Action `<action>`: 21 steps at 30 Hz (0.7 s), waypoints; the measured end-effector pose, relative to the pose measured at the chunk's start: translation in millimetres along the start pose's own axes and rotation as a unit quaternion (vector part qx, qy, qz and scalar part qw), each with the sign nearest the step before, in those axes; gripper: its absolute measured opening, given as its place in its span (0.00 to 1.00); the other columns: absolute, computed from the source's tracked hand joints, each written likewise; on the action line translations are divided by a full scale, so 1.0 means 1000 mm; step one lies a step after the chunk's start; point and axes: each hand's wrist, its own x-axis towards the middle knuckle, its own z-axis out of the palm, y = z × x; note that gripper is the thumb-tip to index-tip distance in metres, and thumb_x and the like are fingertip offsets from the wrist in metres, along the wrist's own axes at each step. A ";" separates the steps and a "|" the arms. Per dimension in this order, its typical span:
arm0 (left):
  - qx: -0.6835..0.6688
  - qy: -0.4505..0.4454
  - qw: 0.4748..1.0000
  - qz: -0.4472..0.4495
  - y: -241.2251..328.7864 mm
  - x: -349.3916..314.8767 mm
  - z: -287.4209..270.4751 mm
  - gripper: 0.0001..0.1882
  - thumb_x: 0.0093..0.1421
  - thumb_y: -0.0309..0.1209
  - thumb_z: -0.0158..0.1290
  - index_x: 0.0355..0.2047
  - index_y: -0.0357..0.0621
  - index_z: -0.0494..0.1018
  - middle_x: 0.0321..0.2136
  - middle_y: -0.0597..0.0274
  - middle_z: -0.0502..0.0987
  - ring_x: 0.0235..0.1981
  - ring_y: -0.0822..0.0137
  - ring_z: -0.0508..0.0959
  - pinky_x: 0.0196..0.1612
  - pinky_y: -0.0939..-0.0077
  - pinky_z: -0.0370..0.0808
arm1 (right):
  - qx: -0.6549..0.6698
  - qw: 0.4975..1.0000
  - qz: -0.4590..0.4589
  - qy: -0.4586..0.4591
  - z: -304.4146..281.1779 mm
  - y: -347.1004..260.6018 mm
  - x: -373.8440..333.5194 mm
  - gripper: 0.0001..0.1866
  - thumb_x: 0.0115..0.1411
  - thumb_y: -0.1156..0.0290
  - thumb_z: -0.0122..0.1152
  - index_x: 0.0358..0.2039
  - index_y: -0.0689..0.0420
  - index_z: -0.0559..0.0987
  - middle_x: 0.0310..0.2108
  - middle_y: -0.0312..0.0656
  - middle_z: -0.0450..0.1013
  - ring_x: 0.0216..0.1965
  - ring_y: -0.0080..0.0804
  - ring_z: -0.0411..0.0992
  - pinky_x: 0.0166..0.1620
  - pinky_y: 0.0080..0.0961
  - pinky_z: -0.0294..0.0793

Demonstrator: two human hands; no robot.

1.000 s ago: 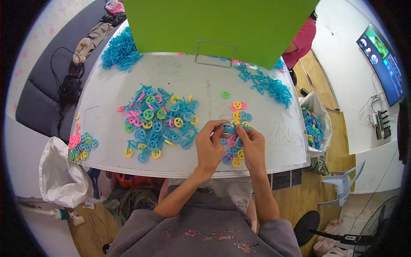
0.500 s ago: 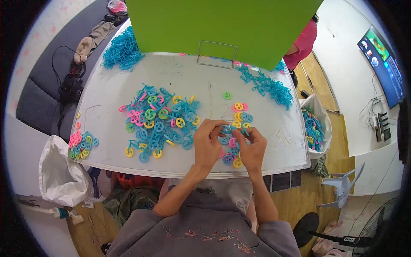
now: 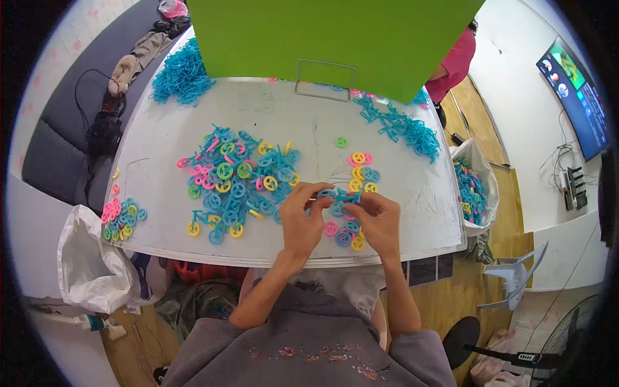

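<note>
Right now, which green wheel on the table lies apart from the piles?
The green wheel alone beyond the left hand; the other visible green ones lie among mixed colours in piles further left.

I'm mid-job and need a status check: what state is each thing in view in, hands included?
Left grip: closed on a blue wheel
Right grip: closed on a blue stem piece
Left white bag: open
Right white bag: open, filled with colourful pieces
Wall screen: on
Green panel: upright
Fan: cannot tell if running
</note>
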 end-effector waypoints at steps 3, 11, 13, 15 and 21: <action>0.083 0.028 0.995 0.041 0.001 -0.001 -0.010 0.14 0.51 0.15 0.55 0.38 0.41 0.76 0.29 0.60 0.74 0.29 0.69 0.75 0.31 0.78 0.73 | -0.037 0.999 -0.033 0.014 0.004 0.011 0.004 0.11 0.54 0.80 0.62 0.39 0.67 0.78 0.32 0.43 0.78 0.36 0.24 0.76 0.39 0.19 0.76; 0.377 0.121 0.911 0.113 -0.004 0.015 -0.065 0.14 0.54 0.21 0.55 0.42 0.43 0.75 0.35 0.57 0.74 0.36 0.58 0.69 0.42 0.64 0.65 | -0.257 0.894 -0.170 0.326 -0.131 0.043 0.106 0.13 0.54 0.69 0.65 0.39 0.61 0.79 0.30 0.44 0.78 0.31 0.33 0.76 0.37 0.24 0.74; 0.379 0.142 0.908 0.107 -0.002 0.015 -0.057 0.14 0.55 0.24 0.54 0.43 0.44 0.75 0.39 0.56 0.73 0.42 0.56 0.68 0.47 0.62 0.63 | -0.482 0.752 -0.274 0.356 -0.156 0.055 0.124 0.16 0.51 0.67 0.67 0.40 0.58 0.79 0.28 0.43 0.77 0.30 0.37 0.75 0.37 0.29 0.73; 0.384 0.165 0.903 0.097 0.001 0.011 -0.049 0.14 0.57 0.27 0.53 0.45 0.44 0.74 0.44 0.55 0.71 0.47 0.54 0.67 0.52 0.60 0.61 | -0.480 0.771 -0.250 0.336 -0.160 0.062 0.133 0.17 0.50 0.67 0.67 0.41 0.56 0.79 0.29 0.42 0.76 0.32 0.39 0.74 0.41 0.32 0.71; 0.347 0.158 0.913 0.146 0.004 0.002 -0.034 0.16 0.55 0.22 0.55 0.44 0.48 0.75 0.44 0.58 0.70 0.41 0.59 0.65 0.45 0.65 0.61 | -0.404 0.832 -0.202 0.323 -0.158 0.054 0.135 0.16 0.51 0.67 0.67 0.41 0.56 0.79 0.28 0.43 0.76 0.32 0.37 0.74 0.39 0.32 0.71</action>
